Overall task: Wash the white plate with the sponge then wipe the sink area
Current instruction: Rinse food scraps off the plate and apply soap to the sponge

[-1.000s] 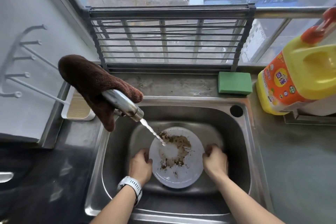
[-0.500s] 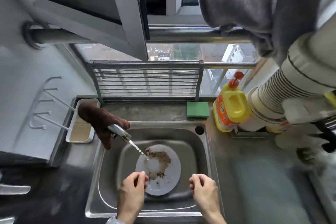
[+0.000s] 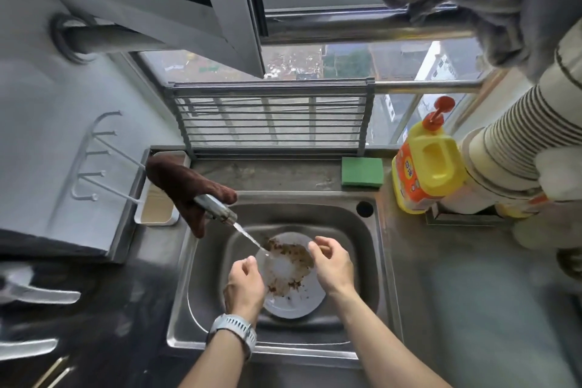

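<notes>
Head view showed both hands lifted off the white plate (image 3: 291,299), which a second earlier they had held by its rim. The left hand (image 3: 244,287) and right hand (image 3: 330,264) hovered above it, fingers loosely curled, holding nothing. Whether either touched the plate was unclear. The plate lay in the sink (image 3: 371,249) under the faucet (image 3: 215,208) stream; the green sponge (image 3: 362,172) sat on the ledge behind, beside the detergent bottle (image 3: 425,173).

both bare forearms reach forward, side by side. the left hand (image 3: 244,285) has its fingers (image 3: 248,262) loosely curled, gripping nothing, with a pale watch (image 3: 234,329) strapped on its wrist. the right hand (image 3: 330,264) is a little farther forward, fingers bent and relaxed, also holding nothing.
</notes>
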`<action>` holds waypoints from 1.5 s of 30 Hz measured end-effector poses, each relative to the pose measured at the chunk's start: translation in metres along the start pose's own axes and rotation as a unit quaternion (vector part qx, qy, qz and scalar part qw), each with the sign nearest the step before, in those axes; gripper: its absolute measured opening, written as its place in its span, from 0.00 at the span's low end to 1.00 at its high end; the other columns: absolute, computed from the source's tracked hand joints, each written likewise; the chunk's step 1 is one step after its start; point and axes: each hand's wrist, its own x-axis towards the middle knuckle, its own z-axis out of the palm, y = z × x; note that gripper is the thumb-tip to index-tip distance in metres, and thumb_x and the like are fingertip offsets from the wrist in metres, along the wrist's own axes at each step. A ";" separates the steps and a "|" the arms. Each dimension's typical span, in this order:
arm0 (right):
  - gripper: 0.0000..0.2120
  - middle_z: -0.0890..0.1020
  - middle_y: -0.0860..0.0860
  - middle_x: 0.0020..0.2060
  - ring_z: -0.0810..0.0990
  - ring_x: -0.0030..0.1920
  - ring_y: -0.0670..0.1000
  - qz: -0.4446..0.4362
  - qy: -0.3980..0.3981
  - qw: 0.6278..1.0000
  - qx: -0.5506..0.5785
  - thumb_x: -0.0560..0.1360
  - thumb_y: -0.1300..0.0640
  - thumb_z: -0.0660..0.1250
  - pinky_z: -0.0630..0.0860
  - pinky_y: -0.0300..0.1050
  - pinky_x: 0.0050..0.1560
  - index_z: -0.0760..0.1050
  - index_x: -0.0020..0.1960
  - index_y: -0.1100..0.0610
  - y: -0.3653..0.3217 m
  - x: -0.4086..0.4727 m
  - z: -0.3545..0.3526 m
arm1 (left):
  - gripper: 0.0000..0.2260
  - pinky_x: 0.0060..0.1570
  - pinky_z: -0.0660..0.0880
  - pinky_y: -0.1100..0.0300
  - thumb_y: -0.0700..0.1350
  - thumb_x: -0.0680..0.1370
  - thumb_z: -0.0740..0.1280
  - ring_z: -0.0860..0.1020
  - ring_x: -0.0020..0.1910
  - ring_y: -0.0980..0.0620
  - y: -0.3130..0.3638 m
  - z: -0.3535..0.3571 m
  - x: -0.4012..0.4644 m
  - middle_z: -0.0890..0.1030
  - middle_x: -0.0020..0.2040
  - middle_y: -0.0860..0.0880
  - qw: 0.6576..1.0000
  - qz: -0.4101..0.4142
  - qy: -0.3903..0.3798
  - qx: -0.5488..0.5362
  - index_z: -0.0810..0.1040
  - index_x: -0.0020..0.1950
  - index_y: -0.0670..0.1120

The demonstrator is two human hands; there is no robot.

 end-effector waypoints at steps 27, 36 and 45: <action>0.18 0.84 0.55 0.55 0.82 0.56 0.57 -0.242 0.329 0.879 -0.245 0.75 0.60 0.72 0.75 0.48 0.56 0.76 0.64 0.59 -0.143 0.003 -0.187 | 0.10 0.59 0.79 0.49 0.55 0.83 0.61 0.81 0.56 0.52 0.223 0.085 -0.105 0.83 0.55 0.52 0.914 0.288 -0.235 -0.161 0.79 0.58 0.55; 0.20 0.82 0.44 0.53 0.81 0.51 0.45 -0.274 0.179 0.930 -0.168 0.75 0.57 0.74 0.78 0.40 0.54 0.76 0.65 0.49 -0.137 -0.086 -0.161 | 0.25 0.45 0.77 0.72 0.57 0.76 0.73 0.77 0.61 0.66 0.172 0.022 -0.110 0.76 0.60 0.67 0.883 0.344 -0.200 -0.248 0.71 0.71 0.60; 0.18 0.82 0.43 0.51 0.81 0.51 0.44 -0.233 0.027 0.963 -0.133 0.76 0.61 0.70 0.82 0.50 0.52 0.74 0.63 0.47 -0.088 -0.098 -0.114 | 0.15 0.48 0.83 0.51 0.63 0.80 0.65 0.84 0.51 0.51 0.099 0.008 -0.088 0.84 0.56 0.52 0.904 0.334 -0.160 -0.216 0.77 0.65 0.64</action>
